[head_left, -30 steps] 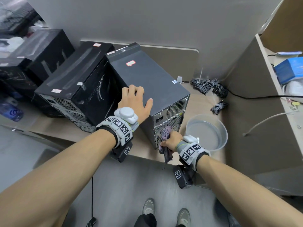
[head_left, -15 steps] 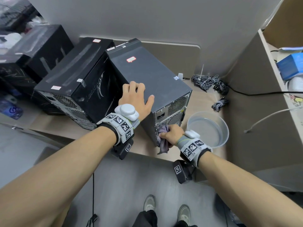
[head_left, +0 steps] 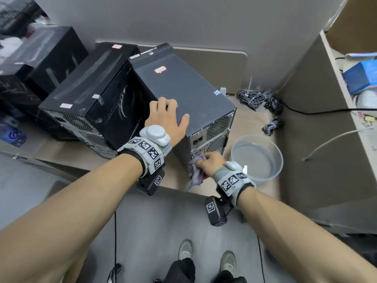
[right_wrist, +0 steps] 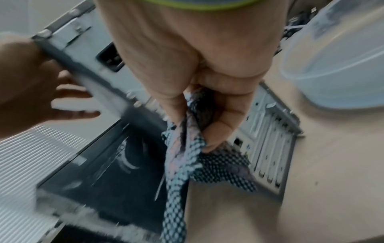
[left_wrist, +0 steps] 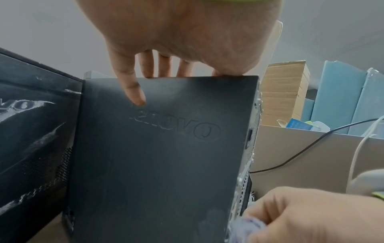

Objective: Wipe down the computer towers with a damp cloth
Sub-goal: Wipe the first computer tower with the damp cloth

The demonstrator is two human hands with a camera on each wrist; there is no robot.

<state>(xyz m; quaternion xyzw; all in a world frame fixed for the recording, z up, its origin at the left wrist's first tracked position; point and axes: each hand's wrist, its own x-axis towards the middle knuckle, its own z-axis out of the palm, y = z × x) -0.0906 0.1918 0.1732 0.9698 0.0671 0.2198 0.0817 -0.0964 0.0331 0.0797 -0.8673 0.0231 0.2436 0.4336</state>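
- the right hand point(head_left: 211, 161) is clenched round a bunched checkered cloth point(head_left: 196, 170) – thumb and fingers curled into it – and holds it against the lower rear corner of the nearest tower point(head_left: 183, 88), low centre of the head view.
- the left hand point(head_left: 166, 117) lies flat on that tower's top edge, fingers straight over the top and thumb down the dusty side panel point(left_wrist: 155, 156); it grasps nothing, only steadies the case.
- two more black towers point(head_left: 85, 94) stand in the upper left of the head view, streaked with dust and, i judge, not yet cleaned.
- a clear basin point(head_left: 257, 158) of water sits on the desk just right of the tower's rear.
- risks as i see them: the cloth is working right by the rear vents and power socket point(head_left: 197, 139), so an over-wet cloth could drip inside; a wide elbow swing could knock the basin; the loose cloth tail could snag on the slot brackets.
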